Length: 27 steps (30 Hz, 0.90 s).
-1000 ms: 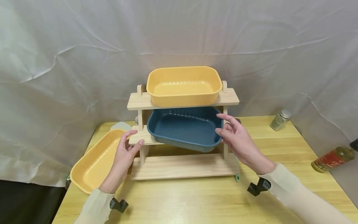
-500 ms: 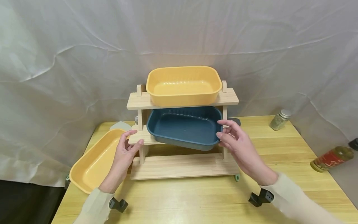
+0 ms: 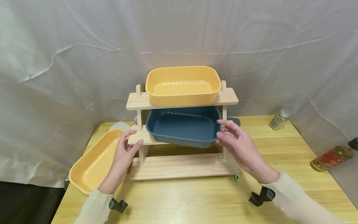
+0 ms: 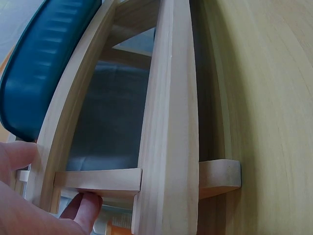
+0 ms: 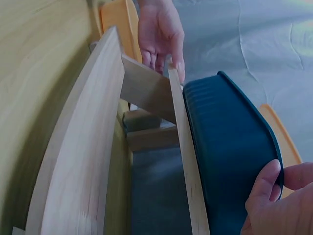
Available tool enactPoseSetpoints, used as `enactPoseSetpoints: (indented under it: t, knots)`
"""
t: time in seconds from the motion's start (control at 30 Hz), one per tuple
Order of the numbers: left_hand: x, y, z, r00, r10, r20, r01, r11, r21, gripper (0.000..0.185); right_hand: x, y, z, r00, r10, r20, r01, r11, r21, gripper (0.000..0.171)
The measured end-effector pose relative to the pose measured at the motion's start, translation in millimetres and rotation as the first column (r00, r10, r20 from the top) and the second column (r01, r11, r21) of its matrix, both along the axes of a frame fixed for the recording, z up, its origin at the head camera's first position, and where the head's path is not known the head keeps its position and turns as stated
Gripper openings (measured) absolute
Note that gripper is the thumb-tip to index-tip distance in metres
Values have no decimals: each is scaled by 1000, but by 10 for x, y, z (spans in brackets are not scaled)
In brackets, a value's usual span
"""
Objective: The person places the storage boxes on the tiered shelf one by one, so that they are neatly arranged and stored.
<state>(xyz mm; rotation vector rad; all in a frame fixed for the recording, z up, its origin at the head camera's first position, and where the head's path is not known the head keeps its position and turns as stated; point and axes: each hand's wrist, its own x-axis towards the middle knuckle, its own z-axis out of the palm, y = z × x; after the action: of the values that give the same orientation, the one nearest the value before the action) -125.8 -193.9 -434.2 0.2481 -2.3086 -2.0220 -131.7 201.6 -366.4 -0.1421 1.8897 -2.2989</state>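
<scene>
Just outside my left hand a yellow tub sits by the end of the wooden rack. That hand grips the end of the middle shelf, thumb above, fingers curled beneath; without it, a tug could drag the rack along. Between my hands the blue tub rests askew on that shelf, its near right corner jutting past the front edge, so too much pull might tip it off. Above it, a second yellow tub could slide if the rack were jolted. My right hand pinches the blue tub's rim; a slip there could lose the corner. Beyond it on the tabletop are a jar and a bottle whose red label carries pale lettering, too blurred for me to read.
</scene>
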Motion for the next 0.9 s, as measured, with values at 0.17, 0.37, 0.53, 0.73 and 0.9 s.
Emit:
enactPoseSetpoints:
  t: [0.17, 0.37, 0.53, 0.73, 0.9]
  knots:
    - [4, 6, 5, 1000, 0, -4, 0, 1000, -8, 58, -86, 38, -7, 1000, 13, -4, -13, 1000, 24, 54]
    - [7, 12, -2, 1000, 5, -9, -5, 1000, -8, 57, -207, 78, -14, 999, 39, -10, -38, 999, 2, 53]
    - [4, 11, -10, 1000, 9, -7, -9, 1000, -13, 57, -298, 110, -13, 999, 54, -2, -54, 999, -1, 54]
    - [15, 13, 2, 1000, 6, -1, -6, 1000, -15, 58, -389, 138, -2, 997, 74, 0, -74, 997, 28, 55]
    - [11, 17, -1, 1000, 4, -6, -4, 1000, -10, 58, -461, 164, -4, 996, 91, -2, -91, 996, 25, 53]
